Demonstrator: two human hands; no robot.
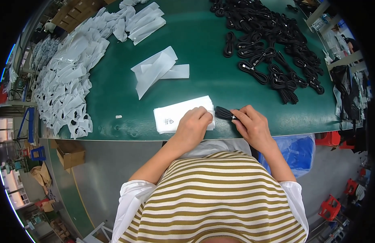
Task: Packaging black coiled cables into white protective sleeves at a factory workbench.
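Note:
A stack of flat white plastic bags (167,115) lies at the table's near edge, with a small dark print on the top one. My left hand (192,124) rests over the right part of the stack, its fingers pinched at the open end of the top bag. Between the fingers and thumb of my right hand (254,124) is a coiled black cable (224,113). One end of that coil points left, close beside the bag's edge. The part of the cable under my right fingers is hidden.
Several coiled black cables (282,81) are heaped at the far right. Filled white bags (70,69) form a big pile on the left, and a few more bags (157,71) lie crossed mid-table. A small white piece (118,116) sits near the front edge. Below stands a blue-lined bin (294,154).

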